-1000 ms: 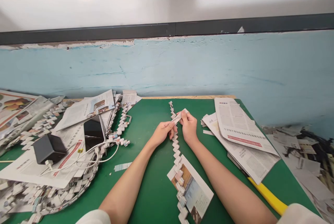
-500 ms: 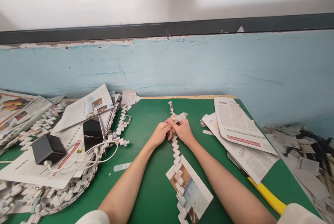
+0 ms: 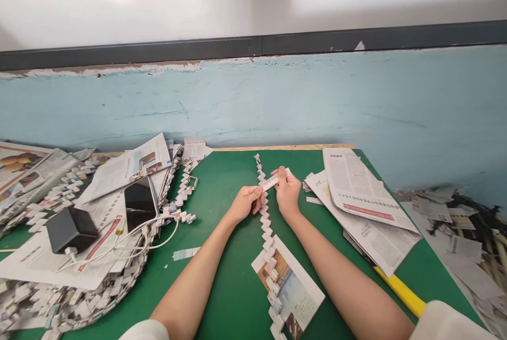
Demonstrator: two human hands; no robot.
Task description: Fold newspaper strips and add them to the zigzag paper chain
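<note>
Paper strip (image 3: 272, 181) over zigzag chain (image 3: 266, 222), in the closed pinch grip of both left hand (image 3: 246, 202) and right hand (image 3: 289, 193).

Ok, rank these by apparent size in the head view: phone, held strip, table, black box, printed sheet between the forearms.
1. Table
2. Printed sheet
3. Black box and phone: too alike to rank
4. Held strip

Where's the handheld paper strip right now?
In the head view, the paper strip is near the centre, left end in the left hand, right end in the right hand, beside the zigzag chain.
</note>
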